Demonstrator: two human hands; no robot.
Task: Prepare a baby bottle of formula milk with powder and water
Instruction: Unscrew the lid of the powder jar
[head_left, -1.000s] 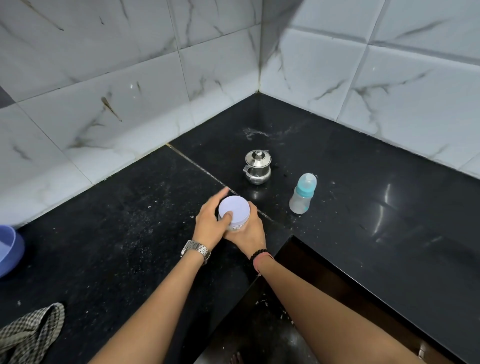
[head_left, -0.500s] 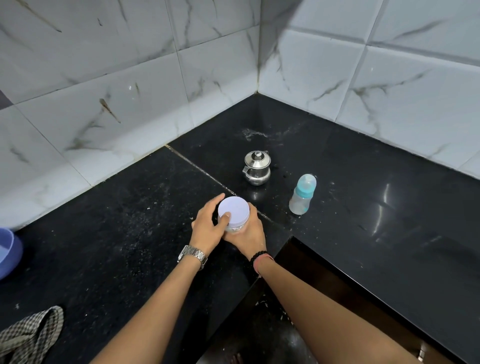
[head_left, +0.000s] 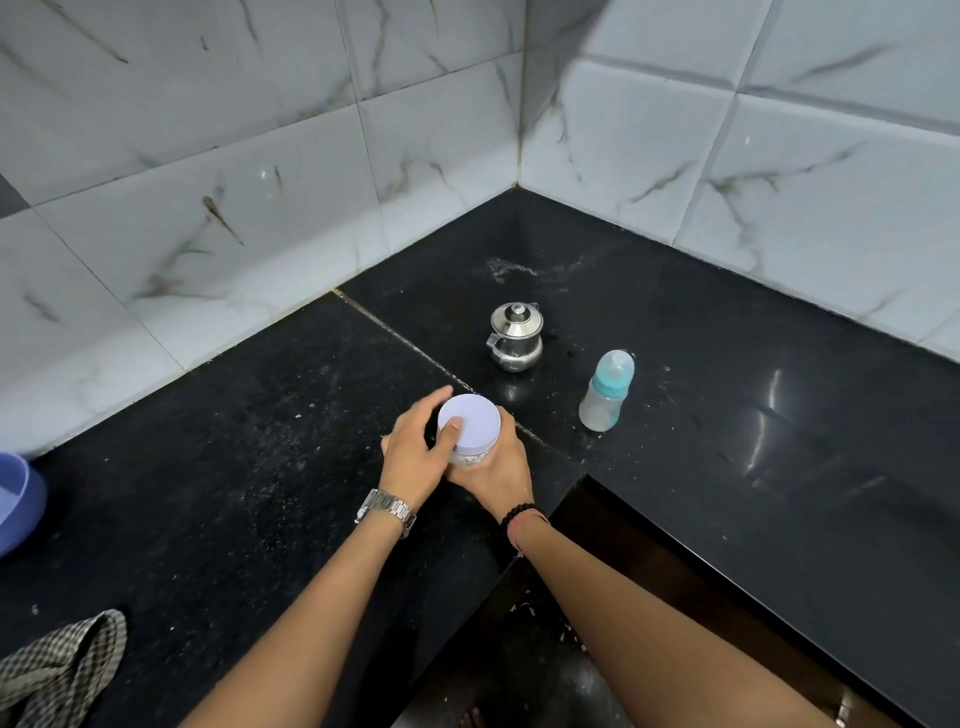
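Note:
A clear powder jar with a pale lilac lid (head_left: 472, 422) stands on the black counter (head_left: 249, 467) in front of me. My left hand (head_left: 415, 457) curls over the lid's left side, thumb on top. My right hand (head_left: 496, 470) wraps the jar's body from the near side. A baby bottle (head_left: 605, 392) with a teal collar and clear cap stands upright to the right, apart from both hands. A small steel kettle (head_left: 515, 338) with its lid on sits behind the jar.
Marble-look tiled walls (head_left: 260, 208) meet in a corner behind the counter. A blue bowl (head_left: 18, 501) sits at the far left edge. A checked cloth (head_left: 62, 667) lies at the lower left. The counter's inner edge drops off at the lower right.
Both hands stay on the jar. My left hand has shifted slightly round the lid; the jar, bottle and kettle have not moved.

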